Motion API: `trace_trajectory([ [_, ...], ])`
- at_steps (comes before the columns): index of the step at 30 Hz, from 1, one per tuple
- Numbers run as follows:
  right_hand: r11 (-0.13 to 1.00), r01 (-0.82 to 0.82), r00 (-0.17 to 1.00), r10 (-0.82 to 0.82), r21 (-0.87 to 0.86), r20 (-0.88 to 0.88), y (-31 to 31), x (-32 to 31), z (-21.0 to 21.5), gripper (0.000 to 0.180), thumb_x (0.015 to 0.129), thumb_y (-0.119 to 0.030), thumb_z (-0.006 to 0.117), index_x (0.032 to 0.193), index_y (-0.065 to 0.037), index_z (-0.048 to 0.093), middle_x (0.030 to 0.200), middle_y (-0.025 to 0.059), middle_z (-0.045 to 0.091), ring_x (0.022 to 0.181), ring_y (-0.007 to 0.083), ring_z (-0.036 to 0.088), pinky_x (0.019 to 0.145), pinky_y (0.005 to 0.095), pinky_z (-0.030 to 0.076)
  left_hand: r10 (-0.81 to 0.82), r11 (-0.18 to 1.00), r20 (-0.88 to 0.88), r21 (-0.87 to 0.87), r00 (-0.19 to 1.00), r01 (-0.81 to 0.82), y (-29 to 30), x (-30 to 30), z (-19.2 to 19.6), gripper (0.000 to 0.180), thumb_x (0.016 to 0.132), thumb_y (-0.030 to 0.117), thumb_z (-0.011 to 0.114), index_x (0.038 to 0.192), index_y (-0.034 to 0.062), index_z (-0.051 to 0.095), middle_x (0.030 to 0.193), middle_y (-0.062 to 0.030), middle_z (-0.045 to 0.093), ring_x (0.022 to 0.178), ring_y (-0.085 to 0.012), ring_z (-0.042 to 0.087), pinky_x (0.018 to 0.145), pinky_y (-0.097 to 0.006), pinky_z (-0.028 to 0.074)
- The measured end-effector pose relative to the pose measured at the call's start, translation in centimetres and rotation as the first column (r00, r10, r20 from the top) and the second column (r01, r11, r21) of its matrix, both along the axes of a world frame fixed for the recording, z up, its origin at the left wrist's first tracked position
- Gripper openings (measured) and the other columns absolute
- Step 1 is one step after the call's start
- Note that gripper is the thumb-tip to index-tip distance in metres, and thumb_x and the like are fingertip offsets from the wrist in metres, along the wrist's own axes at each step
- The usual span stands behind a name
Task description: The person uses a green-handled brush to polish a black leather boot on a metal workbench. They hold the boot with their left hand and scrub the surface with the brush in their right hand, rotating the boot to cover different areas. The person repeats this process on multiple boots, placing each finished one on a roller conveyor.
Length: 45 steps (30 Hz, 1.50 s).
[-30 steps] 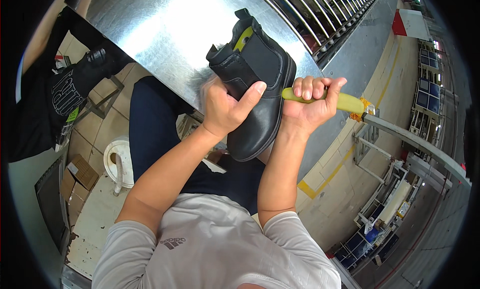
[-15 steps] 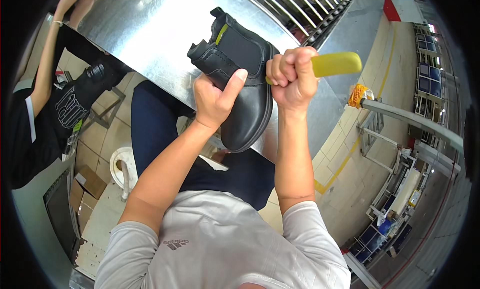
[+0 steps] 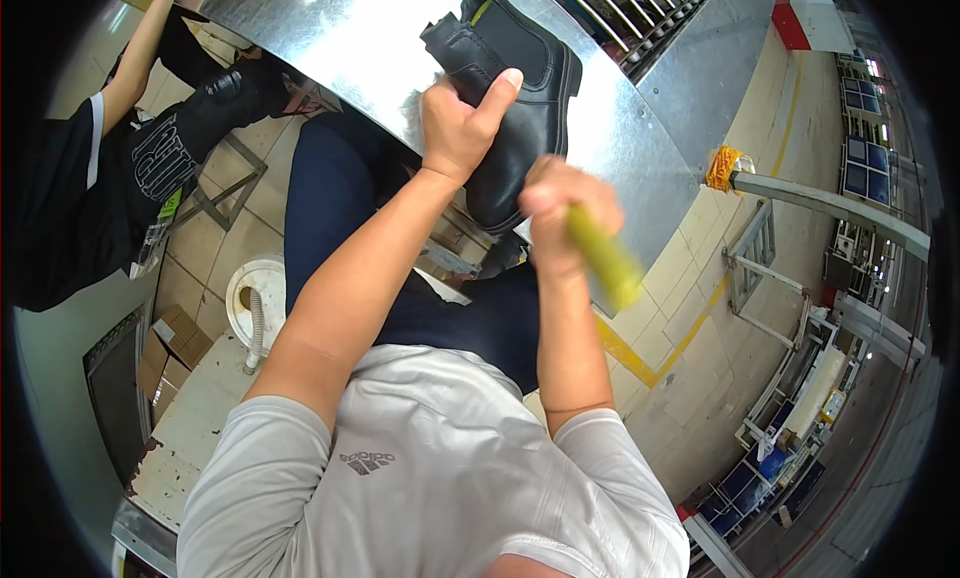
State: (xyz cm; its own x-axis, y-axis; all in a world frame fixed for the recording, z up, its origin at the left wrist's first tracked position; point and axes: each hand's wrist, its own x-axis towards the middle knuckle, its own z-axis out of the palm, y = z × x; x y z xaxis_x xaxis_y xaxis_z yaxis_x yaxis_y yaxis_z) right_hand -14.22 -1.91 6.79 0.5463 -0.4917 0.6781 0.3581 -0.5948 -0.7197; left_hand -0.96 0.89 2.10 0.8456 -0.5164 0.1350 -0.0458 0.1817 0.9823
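A black ankle boot (image 3: 535,113) with dark elastic side panels lies over the metal bench near its front edge, toe toward me. My left hand (image 3: 463,128) grips the boot at its side, thumb across the upper. In my right hand (image 3: 570,203), beside the toe, is a tool with a yellow-green handle (image 3: 607,263). That hand and the handle are smeared by motion. The tool's working end is hidden behind my fingers and the boot, so its kind does not show.
The steel bench (image 3: 350,78) carries on to the far left, where a co-worker's arm (image 3: 145,63) reaches in. Metal rollers (image 3: 640,23) run along the back. A metal rail (image 3: 830,208) with orange wrapping at its end stands to the right. A white round bucket (image 3: 255,288) sits lower left.
My right hand has swung toward me from the boot's sole edge to the toe, its handle now pointing down and right. The boot and left hand appear higher and farther right in view.
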Motion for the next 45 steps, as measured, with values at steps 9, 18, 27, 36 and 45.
trace_trajectory([
  [9, 0.971, 0.013, 0.979, -0.061, -0.239, -0.195, 10.3, -1.8, -7.5, 0.029, 0.085, -0.022, 0.083, 0.076, -0.006, 0.06, 0.06, 0.0051, 0.049, 0.048, 0.024, 0.048, 0.047, 0.0373, 0.037, 0.106, 0.98, 0.056, -0.174, 0.993, -0.095, -1.3, 0.1, -0.8, 0.036, 0.088, 0.033, 0.079, 0.091, -0.0029, 0.075, 0.079, -0.0114, 0.076, 0.075, -0.0211, 0.073, 0.072, -0.034, 0.055],
  [18, 0.981, 0.172, 0.974, -0.183, -0.087, -0.133, 8.3, -4.9, -0.1, 0.026, 0.087, -0.005, 0.079, 0.108, 0.005, 0.067, 0.078, 0.0113, 0.068, 0.057, 0.0202, 0.062, 0.054, 0.0307, 0.05, -0.301, 0.952, -0.108, -0.092, 0.947, 0.292, 4.0, 3.4, 1.3, 0.032, 0.089, 0.025, 0.081, 0.105, -0.0012, 0.073, 0.096, -0.0017, 0.071, 0.085, -0.0108, 0.064, 0.079, -0.028, 0.052],
  [27, 0.674, 0.145, 0.986, -0.16, 0.724, -0.049, 2.1, -2.8, -1.9, 0.031, 0.101, -0.02, 0.066, 0.122, 0.002, 0.06, 0.077, 0.0032, 0.059, 0.068, 0.0133, 0.062, 0.067, 0.0289, 0.05, -0.665, 0.746, 0.409, 0.415, 0.625, 0.521, 16.3, 8.0, 4.0, 0.067, 0.073, 0.0, 0.085, 0.136, -0.0006, 0.061, 0.137, -0.0168, 0.064, 0.129, -0.0299, 0.06, 0.112, -0.041, 0.044],
  [36, 0.13, -0.27, 0.899, -0.321, 0.954, 0.298, -0.7, 2.6, -1.6, 0.035, 0.106, -0.039, 0.054, 0.083, -0.014, 0.054, 0.053, -0.004, 0.034, 0.043, 0.0105, 0.034, 0.044, 0.0282, 0.032, -0.564, 0.781, 0.349, 0.519, 0.748, 0.346, 16.4, 5.5, 1.4, 0.079, 0.067, 0.002, 0.093, 0.137, 0.0036, 0.057, 0.137, -0.0118, 0.062, 0.125, -0.0261, 0.062, 0.109, -0.037, 0.05],
  [45, 0.03, -0.36, 0.876, -0.334, 0.932, 0.349, 0.2, 4.3, -2.1, 0.034, 0.106, -0.036, 0.054, 0.082, -0.012, 0.056, 0.054, -0.0041, 0.036, 0.042, 0.0105, 0.033, 0.043, 0.0283, 0.032, -0.557, 0.806, 0.259, 0.397, 0.789, 0.439, 16.4, 6.1, -0.1, 0.076, 0.07, -0.001, 0.089, 0.136, 0.0041, 0.051, 0.137, -0.0157, 0.06, 0.127, -0.0282, 0.06, 0.112, -0.04, 0.046],
])
